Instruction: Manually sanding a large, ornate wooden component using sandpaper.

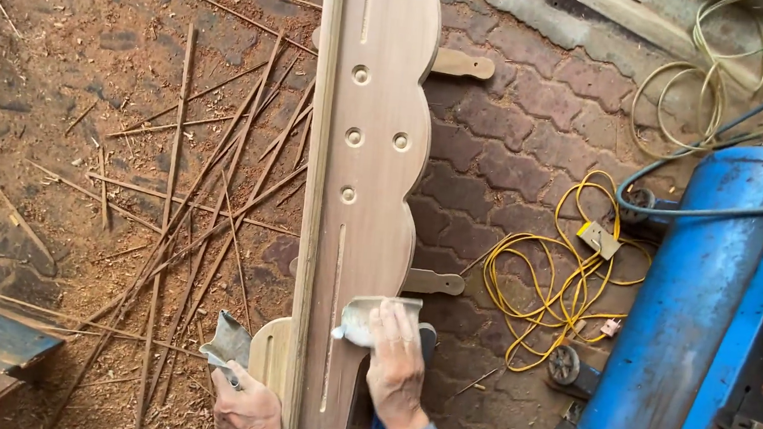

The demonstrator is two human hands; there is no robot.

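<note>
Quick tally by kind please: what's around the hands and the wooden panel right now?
Hands: 2, left hand, right hand
Sandpaper pieces: 2, one in the left grip, one pressed on the panel
Scalloped wooden panel: 1
Blue compressor tank: 1
Yellow cord coil: 1
Pale hose coil: 1
Total: 8
</note>
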